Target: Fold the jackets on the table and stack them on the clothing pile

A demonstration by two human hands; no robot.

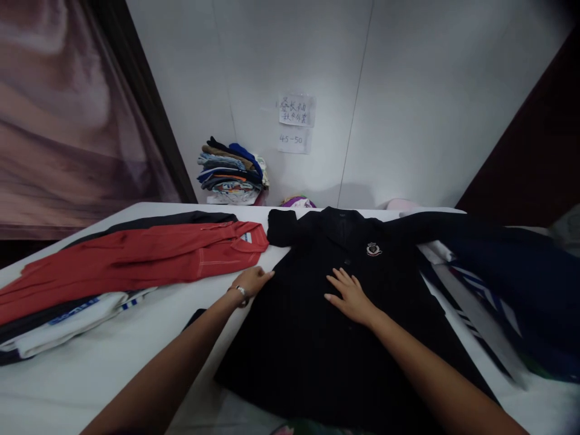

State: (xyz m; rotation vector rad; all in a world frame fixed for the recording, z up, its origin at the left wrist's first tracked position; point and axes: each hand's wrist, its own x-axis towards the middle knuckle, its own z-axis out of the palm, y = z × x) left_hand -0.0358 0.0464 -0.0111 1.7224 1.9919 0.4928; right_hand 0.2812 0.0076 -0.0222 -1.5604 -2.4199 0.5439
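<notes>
A black blazer (pixel 312 338) lies front up across the middle of the white table, its collar away from me and a pale crest on its chest. At its left side edge, my left hand (pixel 250 284) has its fingers closed on the fabric, the thumb pointing to the right. My right hand (pixel 352 298) rests flat on the blazer's front, fingers spread, below the crest. The left sleeve end (pixel 281 227) is folded in near the shoulder. The other sleeve (pixel 421 226) stretches out to the right, over other clothes.
On the left lies a red long-sleeved garment (pixel 149 257) over dark and white clothes. Navy and grey clothes (pixel 512 284) are heaped at the right. Behind the white table (pixel 172 338) stands a folded clothes stack (pixel 231 172). Paper notes (pixel 295 124) hang on the wall.
</notes>
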